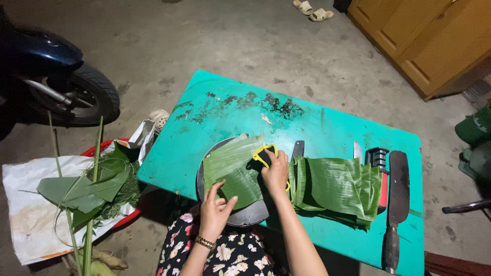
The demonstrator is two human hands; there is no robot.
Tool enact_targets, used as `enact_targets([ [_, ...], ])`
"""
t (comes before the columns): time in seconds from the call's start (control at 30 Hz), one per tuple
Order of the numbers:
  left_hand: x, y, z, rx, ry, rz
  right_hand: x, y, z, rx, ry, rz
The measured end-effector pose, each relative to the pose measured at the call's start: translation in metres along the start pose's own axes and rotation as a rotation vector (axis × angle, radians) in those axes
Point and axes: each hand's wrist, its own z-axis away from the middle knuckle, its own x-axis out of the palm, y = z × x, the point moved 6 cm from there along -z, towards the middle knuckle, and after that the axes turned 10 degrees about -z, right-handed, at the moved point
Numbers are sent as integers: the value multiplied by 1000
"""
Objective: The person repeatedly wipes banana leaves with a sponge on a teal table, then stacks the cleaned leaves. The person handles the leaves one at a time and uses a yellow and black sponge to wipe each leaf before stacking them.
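- A person in a flowered dress sits at a low turquoise table point(327, 128) on a concrete floor, working over a round dark metal tray point(245, 217) at the table's near edge.
- A strip of green banana leaf point(232, 168) lies flat across the tray, reaching from its upper left rim down toward the middle.
- The left hand point(214, 210), a gold bracelet at the wrist, rests on the leaf's lower edge with fingers loosely spread, pressing rather than gripping.
- The right hand point(276, 171) is curled around a black cloth with a yellow edge point(265, 153), holding it against the leaf's upper right end.
- Just to the right of the tray sits a thick stack of folded banana leaves point(337, 189).
- Beyond the stack, a large cleaver point(396, 197) lies lengthwise along the table's right side, beside a black-and-red knife sharpener point(379, 163); two more blades poke out from behind the stack.
- On the floor to the left, leaf trimmings point(97, 189) fill a red basin on a white sack point(30, 204).
- A motorbike wheel point(87, 94) stands at far left, wooden cabinets point(424, 36) at upper right, a pair of sandals point(313, 10) near the top.
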Motion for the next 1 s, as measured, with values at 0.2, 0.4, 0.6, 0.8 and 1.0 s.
enact_targets([
  [0.2, -5, 30, -2, 110, -22, -100, 1, 13, 1, 0, -7, -72],
  [0.4, -57, 36, -6, 243, 150, -137, -7, 20, -2, 71, -41, -104],
  [0.6, -114, 74, -5, 188, 116, 154, 7, 35, 13, 28, -19, 31],
  [0.8, -1, 183, -20, 500, -337, 319, 25, 63, 26, -95, -60, -460],
  [1.0, 142, 228, -28, 484, -410, -371, 18, 58, 24, 117, -204, -453],
])
